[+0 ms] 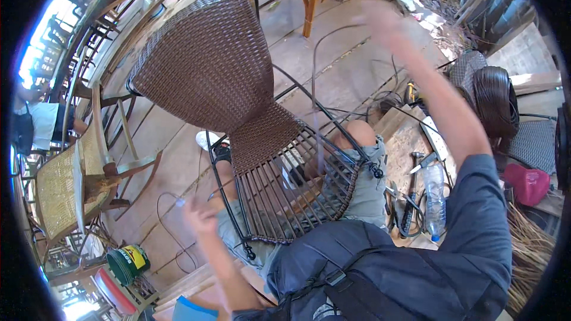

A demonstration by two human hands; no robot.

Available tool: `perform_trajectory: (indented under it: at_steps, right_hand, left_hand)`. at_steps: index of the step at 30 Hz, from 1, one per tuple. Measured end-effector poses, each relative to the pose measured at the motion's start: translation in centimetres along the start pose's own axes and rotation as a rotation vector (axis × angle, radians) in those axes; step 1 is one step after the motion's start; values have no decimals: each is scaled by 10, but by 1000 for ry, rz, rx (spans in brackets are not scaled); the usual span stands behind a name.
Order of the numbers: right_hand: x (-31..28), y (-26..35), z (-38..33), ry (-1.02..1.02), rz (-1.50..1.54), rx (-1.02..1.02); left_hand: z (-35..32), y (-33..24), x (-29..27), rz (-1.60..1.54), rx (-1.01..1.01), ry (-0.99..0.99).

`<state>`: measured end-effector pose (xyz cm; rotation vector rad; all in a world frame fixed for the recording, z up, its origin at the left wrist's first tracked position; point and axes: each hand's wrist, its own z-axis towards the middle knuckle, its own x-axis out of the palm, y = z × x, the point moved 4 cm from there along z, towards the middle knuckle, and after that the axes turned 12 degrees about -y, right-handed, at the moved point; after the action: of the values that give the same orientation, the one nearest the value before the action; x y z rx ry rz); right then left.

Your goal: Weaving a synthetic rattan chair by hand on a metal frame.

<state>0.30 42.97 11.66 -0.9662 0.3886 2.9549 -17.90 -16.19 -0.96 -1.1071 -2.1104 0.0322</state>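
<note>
A chair frame [330, 113] of black rods lies across my legs, with a dark brown woven panel [205, 53] spreading away from me. Nearer my lap, bare brown ribs [279, 193] fan out to a wrapped rim. My right hand [383, 24] is raised far out at the upper right, smeared by motion. A long brown weaving strand [314, 71] curves from it down toward the ribs, and the hand looks closed on its end. My left hand [201, 217] hovers left of the frame, blurred, its fingers partly curled. A thin strand loop [159, 214] hangs beside it; whether the hand holds it is unclear.
Beside my right leg, a hammer [411, 187], pliers [392, 202] and a plastic bottle [435, 199] lie on a board. A coil of brown strand [495, 101] stands beyond. Leftward are a cane rocking chair [65, 184] and a green bucket [128, 264]. Another person [44, 125] is at the far left.
</note>
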Motion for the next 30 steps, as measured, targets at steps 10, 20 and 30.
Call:
perform_trajectory:
  at_steps: [10, 20, 30]
  right_hand:
    - [68, 308, -11, 940, 1136, 568]
    - [14, 107, -11, 690, 382, 511]
    - [-83, -56, 26, 253, -854, 307]
  left_hand:
    - [-92, 54, 225, 228, 486, 551]
    - [-64, -139, -4, -68, 368, 176]
    - [-104, -161, -23, 260, 765, 54]
